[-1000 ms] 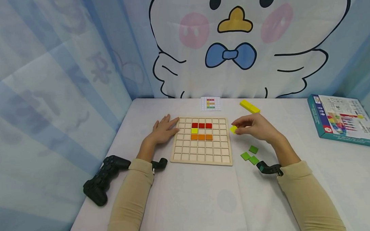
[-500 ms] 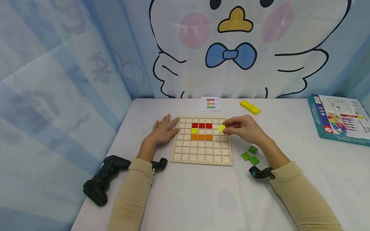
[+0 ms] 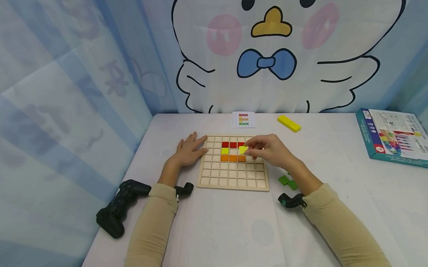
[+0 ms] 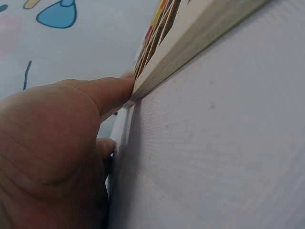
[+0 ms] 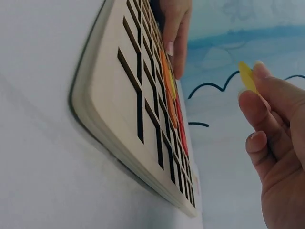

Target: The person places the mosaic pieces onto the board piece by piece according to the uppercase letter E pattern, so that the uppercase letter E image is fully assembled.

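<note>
A wooden grid board (image 3: 233,183) lies on the white-covered table. Set in it are a row of red tiles (image 3: 229,145), one yellow tile (image 3: 225,151) below their left end, and a row of orange tiles (image 3: 233,158). My right hand (image 3: 269,150) pinches another yellow tile (image 5: 247,76) between thumb and fingertip; the right wrist view shows it raised above the board. My left hand (image 3: 189,151) lies with fingers spread at the board's left side. In the left wrist view its thumb (image 4: 114,90) touches the board's edge.
Green tiles (image 3: 283,180) lie right of the board, partly hidden by my right wrist. Behind it are a pattern card (image 3: 244,120) and a yellow bar (image 3: 289,123). A teal box (image 3: 400,138) sits far right, and a black game controller (image 3: 122,205) rests by my left forearm.
My right hand has carried the yellow tile leftward, from beside the board's right edge to over the gap between the red and orange rows. The left hand stays where it was.
</note>
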Action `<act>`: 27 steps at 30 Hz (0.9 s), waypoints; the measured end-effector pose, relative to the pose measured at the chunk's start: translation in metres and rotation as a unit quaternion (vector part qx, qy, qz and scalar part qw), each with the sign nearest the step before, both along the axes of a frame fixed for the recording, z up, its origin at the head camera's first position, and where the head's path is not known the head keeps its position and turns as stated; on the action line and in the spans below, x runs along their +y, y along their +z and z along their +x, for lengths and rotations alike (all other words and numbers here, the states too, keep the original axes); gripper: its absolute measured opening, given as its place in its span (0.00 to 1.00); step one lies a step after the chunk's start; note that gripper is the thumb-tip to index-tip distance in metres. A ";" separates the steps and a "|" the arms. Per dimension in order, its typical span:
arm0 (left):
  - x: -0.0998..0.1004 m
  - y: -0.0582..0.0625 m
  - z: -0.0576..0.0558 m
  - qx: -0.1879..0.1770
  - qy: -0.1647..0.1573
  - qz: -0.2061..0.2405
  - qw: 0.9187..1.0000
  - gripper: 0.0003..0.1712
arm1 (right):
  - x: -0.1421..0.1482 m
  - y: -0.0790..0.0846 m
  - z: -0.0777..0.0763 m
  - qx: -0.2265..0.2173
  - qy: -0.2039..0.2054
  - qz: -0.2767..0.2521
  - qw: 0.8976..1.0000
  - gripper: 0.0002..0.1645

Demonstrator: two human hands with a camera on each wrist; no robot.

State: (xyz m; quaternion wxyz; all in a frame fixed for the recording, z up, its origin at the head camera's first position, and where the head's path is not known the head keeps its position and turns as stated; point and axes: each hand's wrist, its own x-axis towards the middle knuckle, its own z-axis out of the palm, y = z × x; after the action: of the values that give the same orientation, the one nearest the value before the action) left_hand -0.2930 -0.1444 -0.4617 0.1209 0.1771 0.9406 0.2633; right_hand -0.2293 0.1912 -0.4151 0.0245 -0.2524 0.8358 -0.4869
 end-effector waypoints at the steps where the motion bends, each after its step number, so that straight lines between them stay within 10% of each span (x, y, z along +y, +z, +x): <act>1: 0.000 -0.001 0.000 0.001 -0.001 0.001 1.000 0.37 | -0.003 -0.001 0.000 0.003 0.006 0.006 1.000 0.14; 27: -0.001 0.004 0.001 -0.007 -0.002 -0.004 1.000 0.37 | -0.062 -0.012 -0.009 0.061 0.064 0.182 0.979 0.10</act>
State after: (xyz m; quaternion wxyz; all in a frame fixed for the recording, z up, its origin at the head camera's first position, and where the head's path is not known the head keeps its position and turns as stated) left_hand -0.2917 -0.1450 -0.4580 0.1286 0.1771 0.9404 0.2603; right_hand -0.2378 0.1293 -0.4270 0.0505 -0.3259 0.8923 -0.3083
